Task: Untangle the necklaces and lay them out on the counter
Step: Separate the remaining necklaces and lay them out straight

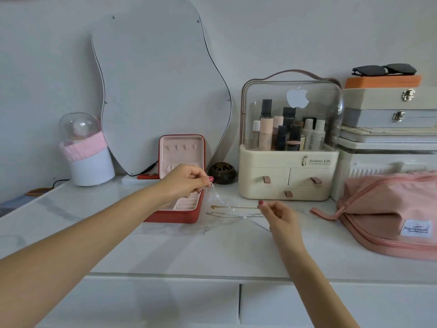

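Two necklaces [234, 210] lie on the counter [165, 247]. Left hand [186, 179] pinches a chain [216, 196]. Right hand [277, 215] pinches another end.

jewellery box [189, 215]: red, pink lining | pouch [390, 209]: pink | organiser [286, 176]: cream | counter [165, 247]: white marble

L hand [183, 179] | R hand [280, 215] | both: bare forearms, no sleeves, pink-red nail polish

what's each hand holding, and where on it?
Left hand pinches one end of a thin clear-beaded chain necklace. Right hand: fingers curled at the chains; grip unclear.
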